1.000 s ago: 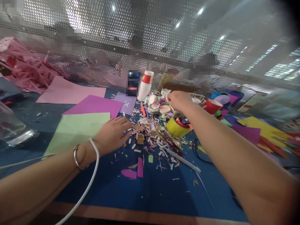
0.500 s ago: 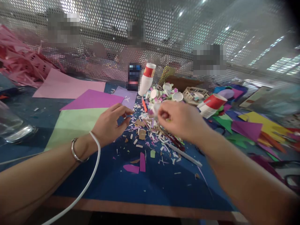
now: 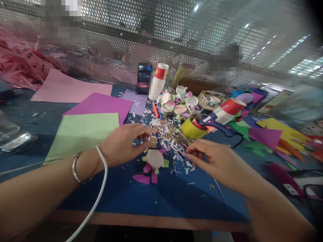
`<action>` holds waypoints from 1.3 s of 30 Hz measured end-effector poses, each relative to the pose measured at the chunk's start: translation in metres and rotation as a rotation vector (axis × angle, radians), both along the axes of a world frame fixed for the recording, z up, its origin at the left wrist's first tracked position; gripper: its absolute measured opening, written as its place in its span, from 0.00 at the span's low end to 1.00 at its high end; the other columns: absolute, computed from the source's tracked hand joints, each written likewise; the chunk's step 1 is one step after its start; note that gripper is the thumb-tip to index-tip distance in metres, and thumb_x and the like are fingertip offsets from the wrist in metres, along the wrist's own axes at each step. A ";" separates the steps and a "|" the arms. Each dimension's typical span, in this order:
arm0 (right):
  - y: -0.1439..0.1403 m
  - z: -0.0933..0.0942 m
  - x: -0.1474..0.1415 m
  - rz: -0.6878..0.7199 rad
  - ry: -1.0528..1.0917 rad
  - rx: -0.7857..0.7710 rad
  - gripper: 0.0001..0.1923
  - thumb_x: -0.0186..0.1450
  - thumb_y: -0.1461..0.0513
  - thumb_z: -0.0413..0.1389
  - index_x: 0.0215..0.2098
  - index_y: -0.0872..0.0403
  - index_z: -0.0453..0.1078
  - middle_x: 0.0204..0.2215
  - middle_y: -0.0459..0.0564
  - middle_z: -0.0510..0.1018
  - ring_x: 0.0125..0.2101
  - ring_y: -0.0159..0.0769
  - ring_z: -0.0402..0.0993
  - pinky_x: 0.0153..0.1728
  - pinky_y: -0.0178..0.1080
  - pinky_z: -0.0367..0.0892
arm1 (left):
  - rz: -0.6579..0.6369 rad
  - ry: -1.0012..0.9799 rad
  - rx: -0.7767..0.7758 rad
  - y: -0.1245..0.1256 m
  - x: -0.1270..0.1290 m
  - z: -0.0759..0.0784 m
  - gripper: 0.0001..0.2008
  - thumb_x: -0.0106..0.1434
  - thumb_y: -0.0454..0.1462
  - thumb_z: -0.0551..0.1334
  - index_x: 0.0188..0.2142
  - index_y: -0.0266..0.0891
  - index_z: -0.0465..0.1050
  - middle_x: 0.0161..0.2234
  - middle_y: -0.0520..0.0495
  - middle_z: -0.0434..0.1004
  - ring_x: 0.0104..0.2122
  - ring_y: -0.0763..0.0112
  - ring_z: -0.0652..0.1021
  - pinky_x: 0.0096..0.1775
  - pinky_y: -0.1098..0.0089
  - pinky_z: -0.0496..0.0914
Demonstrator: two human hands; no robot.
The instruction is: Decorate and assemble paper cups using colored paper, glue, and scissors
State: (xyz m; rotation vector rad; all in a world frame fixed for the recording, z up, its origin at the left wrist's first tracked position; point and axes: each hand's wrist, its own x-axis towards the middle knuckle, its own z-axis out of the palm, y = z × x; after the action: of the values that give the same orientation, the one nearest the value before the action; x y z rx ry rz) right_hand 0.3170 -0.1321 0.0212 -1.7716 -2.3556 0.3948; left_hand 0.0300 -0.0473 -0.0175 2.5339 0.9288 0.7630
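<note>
Paper-cup flower [image 3: 154, 159] flat on the blue bench [image 3: 161, 198], between both hands, nearer the left hand [image 3: 123, 144] with loosely spread fingers; right hand [image 3: 217, 161] half-curled, grasping nothing visible.

two hands [image 3: 123, 144], four flat paper sheets [image 3: 85, 132], two red-banded paper cups [image 3: 158, 80]

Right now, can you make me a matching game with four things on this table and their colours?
Things:
1. big paper sheet by the left hand
2. tape roll
3. glue gun
4. paper sheet at the far left

Colours:
A. blue
B. pink
C. light green
D. yellow

Pairs: 1-C, 2-D, 3-A, 4-B
</note>
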 end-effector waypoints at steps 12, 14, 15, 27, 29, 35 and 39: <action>-0.029 -0.040 0.051 -0.142 -0.164 -0.056 0.12 0.72 0.55 0.51 0.39 0.51 0.73 0.35 0.52 0.78 0.36 0.44 0.75 0.38 0.47 0.70 | -0.110 0.301 -0.075 -0.025 0.016 -0.014 0.26 0.63 0.51 0.65 0.55 0.41 0.68 0.53 0.40 0.77 0.51 0.47 0.75 0.50 0.49 0.67; -0.029 -0.041 0.051 -0.150 -0.160 -0.061 0.11 0.72 0.55 0.51 0.39 0.51 0.73 0.35 0.51 0.78 0.36 0.43 0.75 0.37 0.46 0.69 | -0.107 0.267 -0.072 -0.024 0.016 -0.013 0.24 0.63 0.48 0.64 0.55 0.42 0.68 0.53 0.41 0.76 0.51 0.48 0.75 0.50 0.49 0.67; -0.029 -0.042 0.051 -0.158 -0.156 -0.060 0.11 0.72 0.55 0.51 0.38 0.50 0.72 0.34 0.51 0.78 0.36 0.43 0.75 0.37 0.45 0.69 | -0.115 0.243 -0.067 -0.024 0.015 -0.013 0.23 0.64 0.47 0.64 0.55 0.42 0.68 0.53 0.41 0.76 0.52 0.48 0.75 0.50 0.49 0.67; -0.033 -0.030 0.048 -0.175 0.057 0.019 0.09 0.69 0.54 0.56 0.36 0.50 0.73 0.28 0.46 0.79 0.26 0.34 0.75 0.27 0.36 0.69 | -0.262 0.149 -0.019 -0.006 0.007 -0.007 0.28 0.62 0.32 0.60 0.61 0.47 0.63 0.62 0.46 0.69 0.65 0.54 0.63 0.62 0.51 0.57; -0.032 -0.026 0.046 -0.161 0.116 0.051 0.10 0.69 0.53 0.56 0.37 0.50 0.73 0.31 0.46 0.79 0.28 0.34 0.76 0.29 0.36 0.71 | -0.235 0.121 -0.029 -0.010 0.010 -0.009 0.24 0.64 0.37 0.62 0.59 0.46 0.64 0.59 0.44 0.72 0.63 0.53 0.65 0.61 0.50 0.59; -0.020 -0.012 0.031 -0.122 0.180 0.188 0.06 0.68 0.56 0.58 0.39 0.48 0.73 0.34 0.45 0.79 0.32 0.33 0.77 0.33 0.34 0.71 | -0.200 0.101 -0.081 -0.014 0.022 -0.022 0.26 0.64 0.42 0.65 0.60 0.46 0.62 0.52 0.46 0.76 0.55 0.52 0.71 0.54 0.49 0.62; -0.008 -0.002 0.015 -0.079 0.200 0.205 0.04 0.68 0.58 0.59 0.39 0.48 0.74 0.35 0.45 0.79 0.33 0.31 0.76 0.35 0.33 0.70 | -0.196 0.082 -0.140 -0.013 0.023 -0.024 0.26 0.62 0.37 0.66 0.58 0.45 0.63 0.47 0.48 0.77 0.52 0.55 0.73 0.53 0.52 0.62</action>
State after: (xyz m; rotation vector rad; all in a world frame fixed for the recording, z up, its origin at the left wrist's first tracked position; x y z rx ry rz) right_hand 0.3318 -0.1402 0.0189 -1.6431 -2.1009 0.2915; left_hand 0.0533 -0.0608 -0.0417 2.5011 0.7173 0.5206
